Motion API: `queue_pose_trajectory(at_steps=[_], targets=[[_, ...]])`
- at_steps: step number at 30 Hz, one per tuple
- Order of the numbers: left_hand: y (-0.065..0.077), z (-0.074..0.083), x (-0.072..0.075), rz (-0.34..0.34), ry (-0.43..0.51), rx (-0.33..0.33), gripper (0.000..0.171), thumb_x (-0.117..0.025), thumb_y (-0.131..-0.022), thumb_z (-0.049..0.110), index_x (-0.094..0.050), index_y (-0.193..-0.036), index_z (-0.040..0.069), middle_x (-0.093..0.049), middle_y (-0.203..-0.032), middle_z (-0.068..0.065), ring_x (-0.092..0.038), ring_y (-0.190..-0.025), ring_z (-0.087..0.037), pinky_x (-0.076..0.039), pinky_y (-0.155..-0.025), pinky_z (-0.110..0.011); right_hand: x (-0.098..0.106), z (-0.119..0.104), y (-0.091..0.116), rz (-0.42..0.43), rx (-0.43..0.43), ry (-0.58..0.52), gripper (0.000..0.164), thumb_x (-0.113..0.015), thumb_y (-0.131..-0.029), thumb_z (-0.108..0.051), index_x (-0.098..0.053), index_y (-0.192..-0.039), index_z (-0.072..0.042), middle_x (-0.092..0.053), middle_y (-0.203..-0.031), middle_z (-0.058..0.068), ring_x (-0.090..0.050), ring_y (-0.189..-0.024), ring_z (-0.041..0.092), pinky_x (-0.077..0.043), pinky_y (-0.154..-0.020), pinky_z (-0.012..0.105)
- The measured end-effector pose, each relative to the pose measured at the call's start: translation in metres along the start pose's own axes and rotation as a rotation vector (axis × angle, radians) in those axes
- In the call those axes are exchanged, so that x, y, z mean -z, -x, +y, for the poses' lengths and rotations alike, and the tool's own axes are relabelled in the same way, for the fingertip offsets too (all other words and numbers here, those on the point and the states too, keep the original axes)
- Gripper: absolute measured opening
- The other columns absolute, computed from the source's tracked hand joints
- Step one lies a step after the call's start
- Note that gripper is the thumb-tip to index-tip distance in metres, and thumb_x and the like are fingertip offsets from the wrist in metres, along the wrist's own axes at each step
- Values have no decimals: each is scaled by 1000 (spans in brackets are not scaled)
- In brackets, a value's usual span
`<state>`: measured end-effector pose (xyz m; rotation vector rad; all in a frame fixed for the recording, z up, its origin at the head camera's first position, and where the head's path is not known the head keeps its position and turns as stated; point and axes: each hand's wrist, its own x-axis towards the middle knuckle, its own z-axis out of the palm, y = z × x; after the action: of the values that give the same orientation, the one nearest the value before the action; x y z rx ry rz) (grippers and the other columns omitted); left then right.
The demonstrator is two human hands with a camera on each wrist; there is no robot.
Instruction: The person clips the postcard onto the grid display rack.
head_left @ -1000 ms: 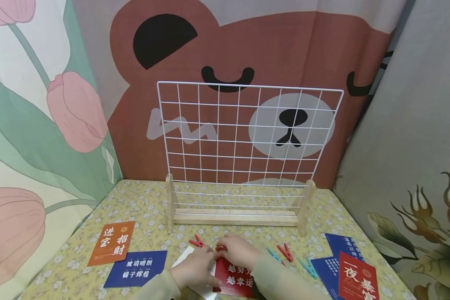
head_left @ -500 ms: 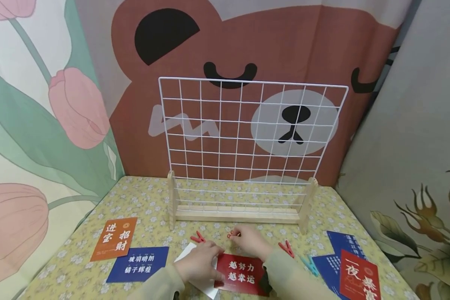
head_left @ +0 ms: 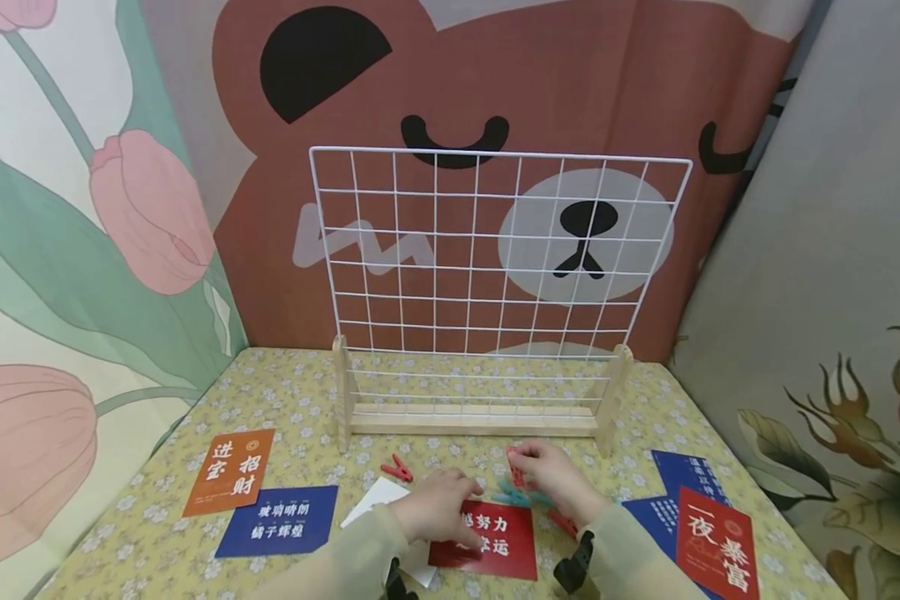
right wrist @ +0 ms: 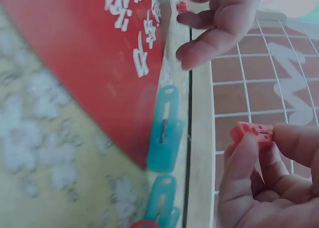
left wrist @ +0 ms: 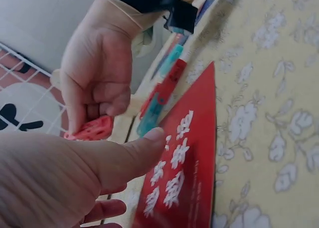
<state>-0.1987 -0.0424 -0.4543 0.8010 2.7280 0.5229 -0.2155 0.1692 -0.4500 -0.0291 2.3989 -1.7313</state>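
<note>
My right hand (head_left: 551, 477) pinches a red clothespin (right wrist: 251, 134) between thumb and fingertips, raised near the front of the stand. Over the left part of a red card (head_left: 516, 533) with white characters is my left hand (head_left: 437, 510), its fingers loosely spread and nothing in them. A white card (head_left: 378, 498) lies partly under that hand. Teal clothespins (right wrist: 167, 130) lie along the red card's far right edge, below the right hand. Another red clothespin (head_left: 562, 523) shows beside the right wrist, and one more red clothespin (head_left: 397, 469) lies beyond the white card.
A white wire grid (head_left: 495, 154) stands upright in a wooden base (head_left: 472, 427) at the back. Orange (head_left: 225, 492) and blue (head_left: 270, 542) cards lie at left. Blue cards (head_left: 678, 468) and a red card (head_left: 701, 558) overlap at right on the flowered tablecloth (head_left: 285, 400).
My right hand has moved right with a red clothespin, from beside the left hand to over the teal clothespins. My left hand has shifted right, from the white card over the red card.
</note>
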Motion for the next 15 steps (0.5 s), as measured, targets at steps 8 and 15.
queue_pose_trajectory(at_steps=[8, 15], targets=[[-2, -4, 5, -30, -22, 75, 57, -87, -60, 53, -63, -100, 20, -49, -97, 7, -45, -93, -15, -44, -81, -37, 5, 5, 4, 20, -69, -176, 21, -53, -99, -13, -57, -106, 7, -54, -86, 11, -56, -76, 21, -54, -73, 38], [1, -12, 10, -25, -38, 115, 54, -90, -57, 48, -61, -93, 20, -47, -92, 7, -43, -87, -15, -43, -79, -39, 9, 6, 7, 45, -83, -203, 33, -58, -98, -21, -57, -111, 9, -60, -95, 11, -62, -86, 22, -51, -82, 41]])
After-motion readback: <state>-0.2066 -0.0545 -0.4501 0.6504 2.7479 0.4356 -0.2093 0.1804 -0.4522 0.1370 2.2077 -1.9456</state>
